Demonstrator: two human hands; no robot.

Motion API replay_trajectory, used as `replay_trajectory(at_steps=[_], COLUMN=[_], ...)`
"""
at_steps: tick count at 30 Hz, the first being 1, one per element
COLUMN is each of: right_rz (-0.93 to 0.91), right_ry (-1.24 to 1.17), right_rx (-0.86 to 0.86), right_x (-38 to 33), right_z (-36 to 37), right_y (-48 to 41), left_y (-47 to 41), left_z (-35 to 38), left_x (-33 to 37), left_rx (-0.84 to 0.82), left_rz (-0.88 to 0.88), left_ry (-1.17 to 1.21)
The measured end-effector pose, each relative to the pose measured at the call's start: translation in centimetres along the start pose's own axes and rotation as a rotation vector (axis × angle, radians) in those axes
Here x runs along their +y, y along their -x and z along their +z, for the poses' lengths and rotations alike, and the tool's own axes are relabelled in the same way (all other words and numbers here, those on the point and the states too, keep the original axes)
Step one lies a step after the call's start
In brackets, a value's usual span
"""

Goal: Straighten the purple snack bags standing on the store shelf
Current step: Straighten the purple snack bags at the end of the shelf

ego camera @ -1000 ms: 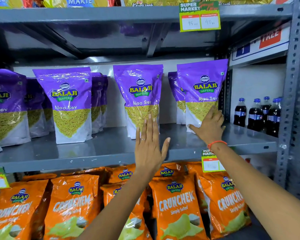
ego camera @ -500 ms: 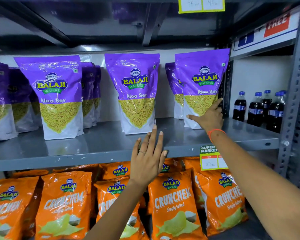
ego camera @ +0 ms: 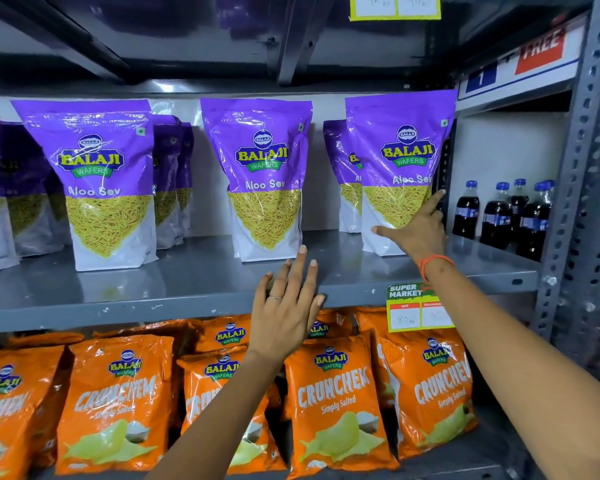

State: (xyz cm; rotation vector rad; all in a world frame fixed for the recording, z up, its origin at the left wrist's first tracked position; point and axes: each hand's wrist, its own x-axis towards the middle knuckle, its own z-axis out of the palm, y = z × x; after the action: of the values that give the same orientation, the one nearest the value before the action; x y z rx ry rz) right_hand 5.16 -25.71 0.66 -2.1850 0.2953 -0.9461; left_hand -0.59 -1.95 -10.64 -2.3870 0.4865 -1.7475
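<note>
Purple Aloo Sev snack bags stand on the grey metal shelf [ego camera: 194, 282]. The right front bag [ego camera: 400, 161] stands upright at the shelf's right end, with another bag [ego camera: 340, 157] behind it. My right hand [ego camera: 418, 230] lies spread against its lower front, thumb and forefinger apart, touching but not gripping. The middle bag [ego camera: 262, 174] stands alone, leaning slightly. My left hand [ego camera: 286, 303] hovers open in front of the shelf edge below that bag, holding nothing. A left front bag [ego camera: 101, 181] stands with several more purple bags [ego camera: 172, 174] behind it.
Dark cola bottles [ego camera: 499, 216] stand in the bay to the right, past a perforated grey upright [ego camera: 582, 168]. Orange Crunchem bags [ego camera: 333, 403] fill the shelf below. A yellow price tag [ego camera: 418, 308] hangs on the shelf edge. Another shelf overhangs close above.
My left hand has dropped from the middle bag to the shelf's front edge. My right hand stays on the right bag, fingers spreading wider. The view has tilted downward.
</note>
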Motion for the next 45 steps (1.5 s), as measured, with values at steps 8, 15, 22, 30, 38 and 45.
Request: replay_trajectory(at_steps=[8,15,22,30,38,45], right_rz=[-0.026,-0.027,-0.054,-0.054,-0.171,-0.406], right_ry=[0.0,-0.016,-0.006,-0.009,-0.059,-0.113], right_rx=[0.002,0.031,0.066,0.065,0.3,0.239], right_x=[0.7,1.8,2.3,2.4,0.9,-3.3], right_z=[-2.6,-4.6,-6.1,-6.5,-5.0,-0.5], right_y=[1.6,3.3,4.9,5.5,8.6,13.9], left_y=[0.0,-0.1,-0.1,-0.1,-0.2,-0.2], left_z=[-0.3,-0.2,-0.2,-0.3,-0.6,-1.2], left_x=[0.0,0.0,0.0,0.1,0.2,-0.3], left_rx=[-0.017,-0.013,-0.025,-0.036,-0.068,-0.129], left_rz=[-0.013,-0.017,-0.018,-0.016,-0.033,-0.054], left_ry=[0.031,0.042,0.046,0.037,0.041,0.035])
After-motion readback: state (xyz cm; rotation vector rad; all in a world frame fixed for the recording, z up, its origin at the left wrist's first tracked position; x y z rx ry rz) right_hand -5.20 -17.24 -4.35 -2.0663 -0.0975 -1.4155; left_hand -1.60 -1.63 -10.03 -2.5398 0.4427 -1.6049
